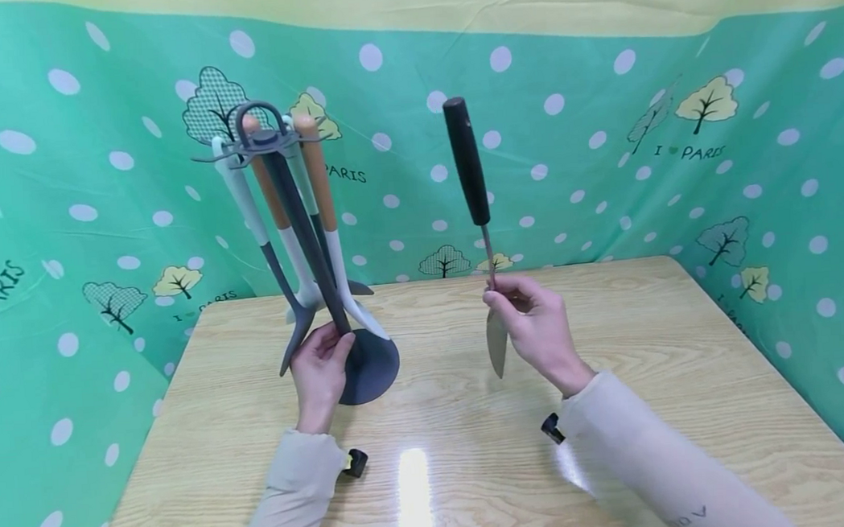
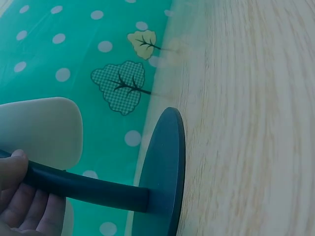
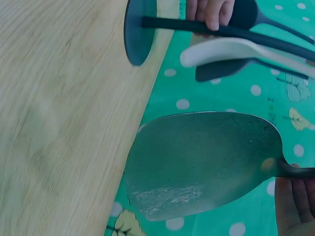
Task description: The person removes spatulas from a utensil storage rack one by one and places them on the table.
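My left hand (image 1: 320,370) grips the dark pole (image 2: 93,189) of a utensil stand low down, just above its round base (image 1: 381,372). Several utensils hang from the stand's top rack (image 1: 265,140), some with mint handles (image 1: 242,195) and dark heads, others with orange-brown handles (image 1: 317,173) and white lower parts. To the right, my right hand (image 1: 542,329) pinches a metal spatula by its thin shank, just above the blade. Its black handle (image 1: 468,164) points up, and the broad, worn blade (image 3: 202,162) hangs down over the table.
Both hands are above a light wood-grain table (image 1: 461,422). A green dotted cloth with printed trees (image 1: 589,140) hangs behind and along both sides. Small black devices (image 1: 357,463) are attached at the wrists.
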The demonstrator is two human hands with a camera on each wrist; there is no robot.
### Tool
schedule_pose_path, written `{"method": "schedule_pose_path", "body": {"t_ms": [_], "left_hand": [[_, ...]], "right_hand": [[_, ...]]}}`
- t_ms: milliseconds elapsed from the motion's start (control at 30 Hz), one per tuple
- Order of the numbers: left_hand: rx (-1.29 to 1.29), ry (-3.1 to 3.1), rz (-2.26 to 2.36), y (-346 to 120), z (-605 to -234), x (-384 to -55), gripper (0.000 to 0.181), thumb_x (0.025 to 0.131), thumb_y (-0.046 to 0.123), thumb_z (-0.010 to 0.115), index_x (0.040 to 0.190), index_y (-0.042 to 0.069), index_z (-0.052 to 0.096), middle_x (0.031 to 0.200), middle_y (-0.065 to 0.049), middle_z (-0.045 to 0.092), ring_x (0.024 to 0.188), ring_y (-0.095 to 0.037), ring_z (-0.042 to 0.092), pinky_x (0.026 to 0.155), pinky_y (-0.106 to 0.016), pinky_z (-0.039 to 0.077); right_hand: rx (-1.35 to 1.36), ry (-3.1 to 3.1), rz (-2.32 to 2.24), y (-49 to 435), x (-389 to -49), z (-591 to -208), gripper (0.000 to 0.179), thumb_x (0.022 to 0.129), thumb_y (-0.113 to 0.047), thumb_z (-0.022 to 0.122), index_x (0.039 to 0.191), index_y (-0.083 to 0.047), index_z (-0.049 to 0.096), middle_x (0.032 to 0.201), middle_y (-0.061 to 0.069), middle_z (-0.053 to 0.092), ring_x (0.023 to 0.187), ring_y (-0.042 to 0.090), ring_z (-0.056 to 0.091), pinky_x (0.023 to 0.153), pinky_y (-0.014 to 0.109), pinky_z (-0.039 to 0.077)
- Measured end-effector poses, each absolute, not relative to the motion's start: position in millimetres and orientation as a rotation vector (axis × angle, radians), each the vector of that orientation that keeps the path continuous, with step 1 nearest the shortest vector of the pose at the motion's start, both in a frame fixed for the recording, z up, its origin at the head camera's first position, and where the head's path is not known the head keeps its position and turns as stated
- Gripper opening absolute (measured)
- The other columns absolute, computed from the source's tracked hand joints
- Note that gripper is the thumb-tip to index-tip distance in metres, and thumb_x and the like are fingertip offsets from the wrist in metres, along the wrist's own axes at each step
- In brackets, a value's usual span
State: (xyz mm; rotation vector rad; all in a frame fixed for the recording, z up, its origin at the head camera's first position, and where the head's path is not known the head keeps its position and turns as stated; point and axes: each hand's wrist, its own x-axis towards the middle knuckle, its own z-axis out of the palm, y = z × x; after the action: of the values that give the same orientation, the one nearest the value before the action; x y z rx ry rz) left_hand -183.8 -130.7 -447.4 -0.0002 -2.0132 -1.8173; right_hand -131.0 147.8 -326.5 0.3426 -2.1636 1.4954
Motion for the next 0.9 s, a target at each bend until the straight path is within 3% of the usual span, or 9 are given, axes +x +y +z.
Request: {"method": "schedule_pose_path", "body": {"t_ms": [233,467,667,900], "left_hand": [[-0.009,-2.025,-1.786,-123,-424,-171,0.022,0.084,-0.004,0.068,0.105,-0.01,0.067,0.099,-0.027,0.067,0.087,-0.027,0.065,0.075,-0.017,0.052],[-0.01,-2.044,-1.791,-123,-417,-165,0.021,0.085,-0.003,0.068,0.106,-0.009,0.067,0.1,-0.024,0.067,0.09,-0.032,0.064,0.076,-0.016,0.052],[-0.025,-2.045,-1.789,-123,-419,-166,0.022,0.086,-0.002,0.068,0.107,-0.009,0.067,0.1,-0.024,0.067,0.091,-0.034,0.064,0.076,-0.016,0.051],[-0.027,-2.038,-1.791,-124,-419,-166,0.023,0.085,-0.002,0.068,0.107,-0.009,0.067,0.1,-0.024,0.067,0.091,-0.034,0.064,0.076,-0.016,0.052]], "right_hand": [[0.257,-2.162,1.471,172,-128,-326,0.013,0.088,0.001,0.066,0.1,0.005,0.067,0.091,0.019,0.067,0.078,0.025,0.064,0.069,0.018,0.051],[0.182,-2.182,1.46,190,-123,-325,0.015,0.089,-0.004,0.066,0.102,0.003,0.068,0.095,0.018,0.068,0.082,0.018,0.065,0.071,0.017,0.05],[0.119,-2.193,1.443,216,-127,-346,0.017,0.09,-0.013,0.068,0.105,-0.005,0.069,0.097,0.01,0.069,0.083,0.012,0.064,0.073,0.017,0.051],[0.105,-2.233,1.348,236,-122,-353,0.016,0.089,-0.008,0.067,0.104,-0.002,0.069,0.096,0.012,0.068,0.082,0.011,0.064,0.073,0.015,0.051]]}}
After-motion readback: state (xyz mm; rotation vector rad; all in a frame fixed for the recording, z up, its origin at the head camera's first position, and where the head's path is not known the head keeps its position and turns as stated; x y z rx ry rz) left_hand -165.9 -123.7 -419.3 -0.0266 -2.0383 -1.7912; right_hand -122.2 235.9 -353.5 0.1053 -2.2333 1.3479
